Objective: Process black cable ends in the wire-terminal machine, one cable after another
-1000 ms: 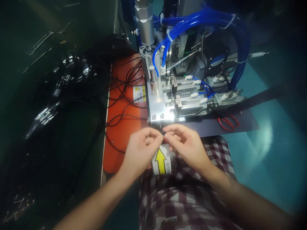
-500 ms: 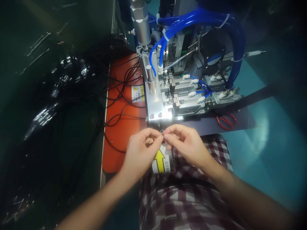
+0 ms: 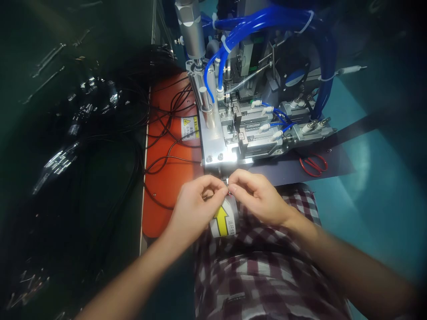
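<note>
My left hand [image 3: 200, 200] and my right hand [image 3: 255, 193] meet fingertip to fingertip at the front of a metal machine [image 3: 218, 144]. Each is closed in a pinch of thumb and forefinger. Whatever sits between the fingertips is too small to name; a tiny bright piece shows at the right fingertips. Just beyond them is the machine's front edge. Below the hands lies a white label with a yellow arrow [image 3: 222, 222], partly covered by my left hand.
Black cables [image 3: 167, 158] run across an orange plate [image 3: 163, 191] on the left, beside a dark heap of cables with shiny ends [image 3: 80, 115]. Blue air tubes [image 3: 267, 22] arch over the machine. Red-handled scissors or snips [image 3: 313, 165] lie at its right.
The view has shifted slightly, so the machine sits a little further left and up. My right fingertips have drawn slightly apart from the left ones; both hands stay pinched.
</note>
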`<state>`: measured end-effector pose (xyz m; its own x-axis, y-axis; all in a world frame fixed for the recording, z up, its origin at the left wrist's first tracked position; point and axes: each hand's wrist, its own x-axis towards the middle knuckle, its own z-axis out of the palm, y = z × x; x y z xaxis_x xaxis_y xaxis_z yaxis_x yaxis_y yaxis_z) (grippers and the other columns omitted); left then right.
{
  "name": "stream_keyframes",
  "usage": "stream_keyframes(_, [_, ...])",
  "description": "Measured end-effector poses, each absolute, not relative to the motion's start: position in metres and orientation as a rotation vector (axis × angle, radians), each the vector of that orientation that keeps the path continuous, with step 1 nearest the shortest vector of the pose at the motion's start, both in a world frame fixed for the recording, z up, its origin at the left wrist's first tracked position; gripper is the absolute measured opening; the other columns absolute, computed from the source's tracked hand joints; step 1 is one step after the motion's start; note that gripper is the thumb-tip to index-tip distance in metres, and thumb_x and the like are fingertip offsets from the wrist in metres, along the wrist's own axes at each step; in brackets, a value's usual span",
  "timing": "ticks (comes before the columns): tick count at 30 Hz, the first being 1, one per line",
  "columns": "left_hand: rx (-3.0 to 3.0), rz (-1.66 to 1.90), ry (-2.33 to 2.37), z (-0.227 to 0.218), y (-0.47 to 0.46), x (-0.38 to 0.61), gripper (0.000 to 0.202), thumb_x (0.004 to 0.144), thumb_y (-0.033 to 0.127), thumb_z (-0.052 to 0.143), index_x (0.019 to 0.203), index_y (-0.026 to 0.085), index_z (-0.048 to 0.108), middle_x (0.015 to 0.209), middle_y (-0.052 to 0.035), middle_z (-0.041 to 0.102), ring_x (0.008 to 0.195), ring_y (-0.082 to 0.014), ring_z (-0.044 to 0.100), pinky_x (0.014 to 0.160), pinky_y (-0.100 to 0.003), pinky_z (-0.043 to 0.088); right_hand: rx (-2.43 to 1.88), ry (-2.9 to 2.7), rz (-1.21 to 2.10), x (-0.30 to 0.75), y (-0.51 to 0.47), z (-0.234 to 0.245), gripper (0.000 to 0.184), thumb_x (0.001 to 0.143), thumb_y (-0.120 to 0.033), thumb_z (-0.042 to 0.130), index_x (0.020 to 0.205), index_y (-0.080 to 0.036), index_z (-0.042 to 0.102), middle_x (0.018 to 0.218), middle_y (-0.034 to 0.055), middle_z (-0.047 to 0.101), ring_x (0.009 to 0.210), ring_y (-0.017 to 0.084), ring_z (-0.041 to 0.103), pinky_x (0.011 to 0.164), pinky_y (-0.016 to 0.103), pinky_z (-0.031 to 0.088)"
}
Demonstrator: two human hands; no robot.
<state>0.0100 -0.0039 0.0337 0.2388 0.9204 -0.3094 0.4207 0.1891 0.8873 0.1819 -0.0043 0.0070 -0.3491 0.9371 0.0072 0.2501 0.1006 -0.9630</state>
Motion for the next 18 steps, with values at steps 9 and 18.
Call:
stream_keyframes(9, [1.882, 0.713, 1.382, 0.022, -0.005, 0.009, 0.007, 0.088, 0.016, 0.054, 0.088, 0.018, 0.060, 0.084, -0.0020, 0.062, 0.076, -0.0131, 0.059, 0.065, -0.022, 0.046, -1.178, -1.274, 1.515, 0.178, 0.000, -0.004, 0.018, 0.086, -0.024, 0.052, 0.069, -0.019, 0.048, 0.058, -0.0056, 0.042, 0.054, 0.010, 0.037, 0.052, 0.024, 0.032])
stream_keyframes(18, [2.301, 0.722, 1.253, 0.004, -0.002, 0.006, 0.023, 0.089, 0.006, 0.046, 0.104, 0.015, 0.061, 0.090, -0.0064, 0.060, 0.082, -0.0156, 0.060, 0.076, -0.027, 0.051, -1.313, -1.239, 1.405, 0.174, -0.004, -0.012, 0.019, 0.089, -0.026, 0.051, 0.071, -0.019, 0.048, 0.063, -0.0042, 0.042, 0.056, 0.010, 0.038, 0.053, 0.024, 0.034])
